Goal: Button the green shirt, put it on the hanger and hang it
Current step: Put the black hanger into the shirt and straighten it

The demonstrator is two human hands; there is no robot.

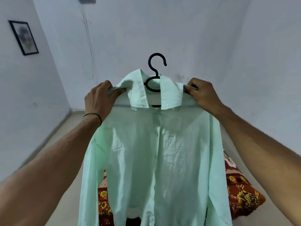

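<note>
Green shirt (154, 152) on hanger (154, 70), hook at 12; L hand (101, 98) & R hand (203, 97) gripped shoulders at 9/3, prob. keeping it level

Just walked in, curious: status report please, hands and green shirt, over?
Left hand and right hand each grip a shoulder of the green shirt. Front closed, on black hanger. Not yet hung; nothing seen blocking.
</note>
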